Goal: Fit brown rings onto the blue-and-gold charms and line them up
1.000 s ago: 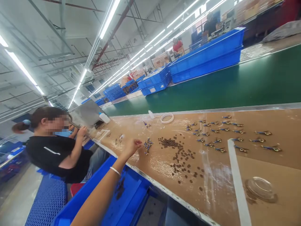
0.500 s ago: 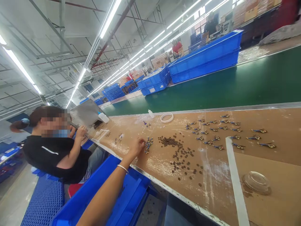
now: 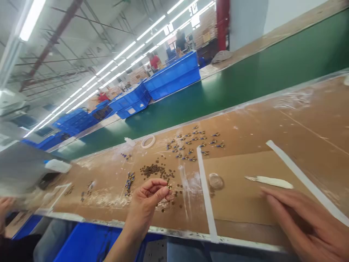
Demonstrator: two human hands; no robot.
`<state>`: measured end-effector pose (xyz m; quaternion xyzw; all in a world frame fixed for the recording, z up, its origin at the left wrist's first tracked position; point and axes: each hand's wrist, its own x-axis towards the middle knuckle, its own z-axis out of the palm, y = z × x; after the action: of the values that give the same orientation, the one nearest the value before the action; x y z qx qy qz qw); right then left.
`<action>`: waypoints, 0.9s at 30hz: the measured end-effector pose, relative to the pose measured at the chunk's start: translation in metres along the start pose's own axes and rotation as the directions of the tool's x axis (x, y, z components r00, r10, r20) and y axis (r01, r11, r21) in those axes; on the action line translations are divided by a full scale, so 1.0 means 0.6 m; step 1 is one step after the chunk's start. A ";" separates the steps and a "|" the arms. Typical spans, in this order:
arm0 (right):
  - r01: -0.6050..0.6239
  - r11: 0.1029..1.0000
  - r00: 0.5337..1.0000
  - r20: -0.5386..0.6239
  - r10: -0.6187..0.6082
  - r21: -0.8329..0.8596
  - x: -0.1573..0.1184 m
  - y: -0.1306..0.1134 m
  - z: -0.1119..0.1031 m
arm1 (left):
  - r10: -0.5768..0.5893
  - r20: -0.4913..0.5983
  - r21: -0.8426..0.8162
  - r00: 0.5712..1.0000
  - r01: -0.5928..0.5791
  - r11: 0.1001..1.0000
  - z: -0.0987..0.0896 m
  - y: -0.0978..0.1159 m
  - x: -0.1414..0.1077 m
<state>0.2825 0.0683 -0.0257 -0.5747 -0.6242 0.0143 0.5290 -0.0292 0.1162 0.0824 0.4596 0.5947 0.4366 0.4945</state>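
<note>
My left hand [image 3: 148, 202] is closed in a pinch around a small metal figure [image 3: 168, 185], held over the table near a pile of small brown discs [image 3: 152, 170]. To its left lies a cluster of blue and gold figures [image 3: 130, 183]. More such figures [image 3: 188, 142] are spread in rows farther back. My right hand [image 3: 302, 218], blurred, is over the cardboard sheet at the right with its fingers stretched out. Just beyond its fingertips lies a white-handled brush [image 3: 272, 181], apparently untouched. A round clear dish [image 3: 216, 181] sits on the cardboard between my hands.
A green conveyor [image 3: 245, 87] runs behind the brown table [image 3: 245, 127]. Blue crates [image 3: 174, 74] stand beyond it. A tape roll [image 3: 148, 141] and a white bottle [image 3: 129, 141] lie near the back edge. Another person's hand [image 3: 5, 205] shows at far left.
The view has swung right. My left hand has moved from the figure cluster to the right of it, now with a figure in its fingers. My right hand and the brush have come into view.
</note>
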 end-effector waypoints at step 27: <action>0.052 0.987 0.988 -0.151 -0.028 0.154 0.035 -0.037 -0.008 | 0.339 0.479 0.729 0.810 -0.582 0.359 0.176 0.060 0.044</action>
<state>0.2746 0.0730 0.0039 -0.5179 -0.5914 0.0103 0.6180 0.0771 0.1561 0.0987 0.8393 0.5077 0.1467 0.1280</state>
